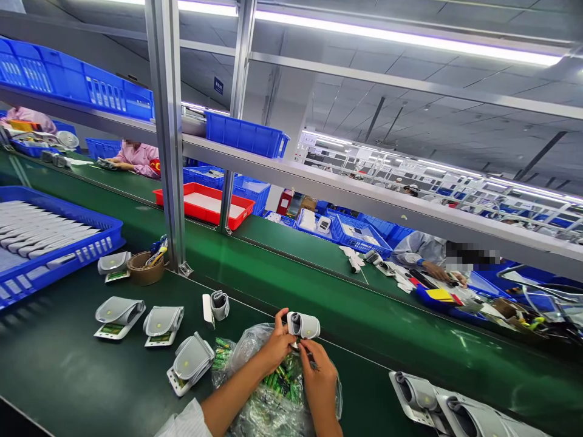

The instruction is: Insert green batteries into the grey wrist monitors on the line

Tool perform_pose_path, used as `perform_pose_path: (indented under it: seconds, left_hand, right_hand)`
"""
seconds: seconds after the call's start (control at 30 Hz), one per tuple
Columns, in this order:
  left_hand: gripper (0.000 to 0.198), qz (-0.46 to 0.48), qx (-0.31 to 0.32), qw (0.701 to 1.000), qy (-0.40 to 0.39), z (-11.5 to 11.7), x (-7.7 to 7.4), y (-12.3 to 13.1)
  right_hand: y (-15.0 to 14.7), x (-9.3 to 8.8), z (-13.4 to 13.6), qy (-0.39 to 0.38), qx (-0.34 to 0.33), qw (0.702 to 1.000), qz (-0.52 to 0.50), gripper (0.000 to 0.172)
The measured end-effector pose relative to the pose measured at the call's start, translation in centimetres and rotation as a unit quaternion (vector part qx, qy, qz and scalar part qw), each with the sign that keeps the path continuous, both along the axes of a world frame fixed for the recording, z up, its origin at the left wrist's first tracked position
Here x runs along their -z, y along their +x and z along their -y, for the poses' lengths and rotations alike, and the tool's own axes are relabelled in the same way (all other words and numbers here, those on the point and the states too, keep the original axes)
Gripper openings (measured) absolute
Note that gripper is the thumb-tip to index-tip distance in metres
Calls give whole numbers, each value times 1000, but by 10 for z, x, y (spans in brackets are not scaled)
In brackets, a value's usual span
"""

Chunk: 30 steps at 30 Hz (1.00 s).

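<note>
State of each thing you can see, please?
Held device: raised, cuff curled.
Left hand: gripping it.
Right hand: at its lower edge.
Plastic bag: crumpled, holding green batteries.
Devices left of bag: cuffs curled.
Tape roll: flat, small items inside.
Left blue tray: loaded with white items.
Ceiling lamp: lit.

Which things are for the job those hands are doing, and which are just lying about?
Probably for the job:
white cuffed device in the left hand
small green pieces
clear bag around them
similar devices nearby

Probably just lying about:
brown tape roll
red tray
high blue tray
</note>
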<state>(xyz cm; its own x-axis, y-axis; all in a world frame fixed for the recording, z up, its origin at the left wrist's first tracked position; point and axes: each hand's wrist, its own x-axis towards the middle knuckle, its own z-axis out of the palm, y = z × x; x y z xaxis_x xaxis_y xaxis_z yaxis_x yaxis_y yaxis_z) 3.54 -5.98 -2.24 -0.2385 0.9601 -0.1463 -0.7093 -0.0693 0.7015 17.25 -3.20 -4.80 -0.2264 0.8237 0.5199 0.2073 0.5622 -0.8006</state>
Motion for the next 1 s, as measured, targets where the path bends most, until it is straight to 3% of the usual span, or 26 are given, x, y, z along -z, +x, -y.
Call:
perform_pose_path:
  seconds: [0.13,0.27,0.53,0.8,1.0]
  left_hand:
    - [112,-25,14,1000,-2,1,0,-2]
    - [109,-30,8,1000,1,-1,5,-2]
    - [91,-24,29,999,1,-4,9,-7]
    - [94,-33,33,999,10,1,4,-5]
    - [91,-66,40,997,19,2,4,-4]
  right_hand:
    - [0,8,-4,24,15,999,37,43]
    - [0,5,-4,15,27,998,49,44]
    - [1,-5,0,-111,38,993,13,46]
    - [-7,-13,4,-138,118,983,23,57]
    - [-6,-11,-3,-219,102,969,48,59]
